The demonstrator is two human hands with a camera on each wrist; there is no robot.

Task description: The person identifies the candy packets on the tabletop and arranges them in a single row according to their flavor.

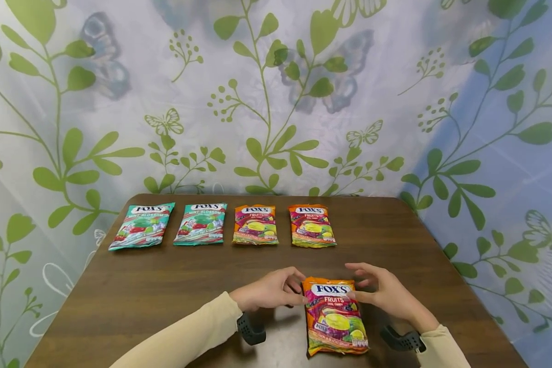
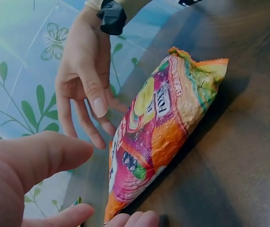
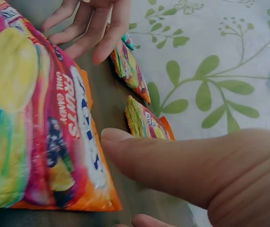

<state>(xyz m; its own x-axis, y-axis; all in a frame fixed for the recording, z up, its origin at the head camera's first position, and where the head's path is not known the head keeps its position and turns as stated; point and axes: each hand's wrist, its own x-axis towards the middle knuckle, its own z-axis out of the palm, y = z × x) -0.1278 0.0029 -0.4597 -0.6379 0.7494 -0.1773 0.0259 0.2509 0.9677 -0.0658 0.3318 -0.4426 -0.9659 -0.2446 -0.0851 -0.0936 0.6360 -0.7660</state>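
An orange and magenta bag of Fox's Fruits oval candy (image 1: 336, 317) lies face up near the front of the table, right of the middle. My left hand (image 1: 273, 289) is at the bag's upper left edge, fingers loosely bent. On the other side is my right hand (image 1: 388, 294), its thumb by the top right corner. In the left wrist view a gap shows between the left thumb (image 2: 45, 156) and the bag (image 2: 158, 118). The right wrist view has the right thumb (image 3: 163, 161) extended beside the bag's top edge, with no grip visible.
Along the back of the brown table (image 1: 165, 286) lies a row of bags: two teal Mint Blossom bags (image 1: 142, 226) (image 1: 201, 224) at left, two Fruits bags (image 1: 255, 225) (image 1: 312, 226) to their right. Behind the table hangs a leaf-patterned curtain (image 1: 239, 102).
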